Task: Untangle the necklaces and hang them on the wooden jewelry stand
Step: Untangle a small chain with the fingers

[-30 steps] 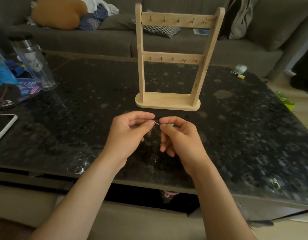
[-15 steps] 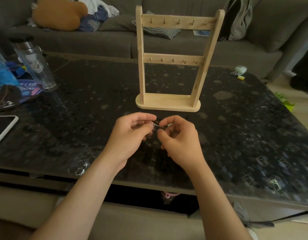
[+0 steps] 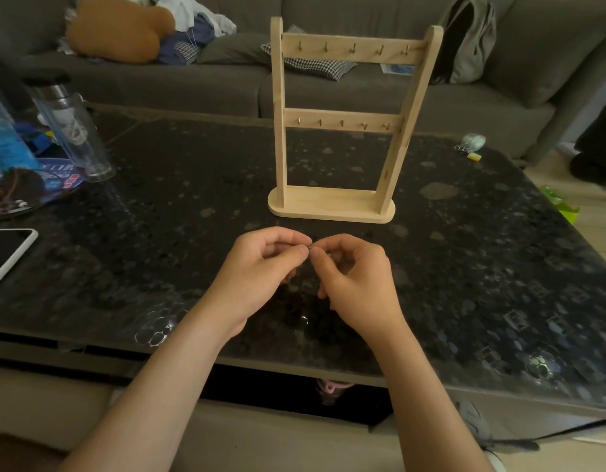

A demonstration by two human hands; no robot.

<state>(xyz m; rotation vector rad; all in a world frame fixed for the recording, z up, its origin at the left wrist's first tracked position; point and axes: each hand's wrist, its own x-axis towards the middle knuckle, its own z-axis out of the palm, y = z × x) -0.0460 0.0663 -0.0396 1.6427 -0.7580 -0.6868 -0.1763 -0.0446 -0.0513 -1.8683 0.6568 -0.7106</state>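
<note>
My left hand (image 3: pixel 260 267) and my right hand (image 3: pixel 354 277) meet fingertip to fingertip above the dark speckled table (image 3: pixel 158 233), just in front of the wooden jewelry stand (image 3: pixel 342 131). Both pinch a thin necklace chain (image 3: pixel 309 248) between thumb and forefinger. Only a tiny glint of the chain shows between the fingertips; the rest hangs hidden behind my hands and against the dark tabletop. The stand is upright, with two crossbars of small hooks, and nothing hangs on them.
A phone (image 3: pixel 7 253) lies at the table's left edge. A clear bottle (image 3: pixel 68 124) and blue packets stand at the back left. Small clips (image 3: pixel 470 144) sit at the back right. A grey sofa (image 3: pixel 192 83) with cushions runs behind the table.
My hands have drawn closer together, so the short stretch of chain seen between them earlier is now almost hidden. The stand has not moved.
</note>
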